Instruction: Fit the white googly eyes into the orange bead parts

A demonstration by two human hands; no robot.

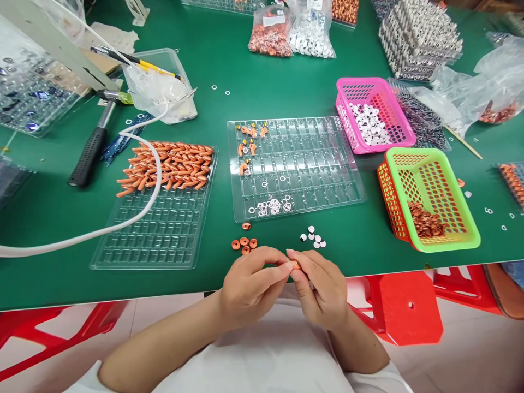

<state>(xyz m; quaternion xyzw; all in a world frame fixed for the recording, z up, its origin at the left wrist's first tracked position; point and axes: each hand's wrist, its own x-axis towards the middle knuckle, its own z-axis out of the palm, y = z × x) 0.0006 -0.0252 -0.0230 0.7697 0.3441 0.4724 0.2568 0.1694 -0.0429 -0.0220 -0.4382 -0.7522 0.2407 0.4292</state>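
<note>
My left hand (254, 281) and my right hand (321, 284) meet above the table's front edge. Between the right thumb and fingers is a small copper-orange part (296, 265), mostly covered. The left thumb and forefinger are pinched together against it; anything else between them is hidden. Just beyond the left hand lie several round orange pieces (244, 241) with dark centres. A small group of white discs (316, 238) lies beyond the right hand. Farther back, a clear compartment tray (303, 164) holds a few orange fittings (245, 147) and a heap of thin white rings (273, 206).
To the left, another clear tray (155, 218) carries rows of orange tubes (172, 166); a white hose (143, 210) crosses it beside a hammer (92, 144). On the right stand a pink basket (347, 125) of white discs and a green basket (458, 202) with copper-coloured pieces.
</note>
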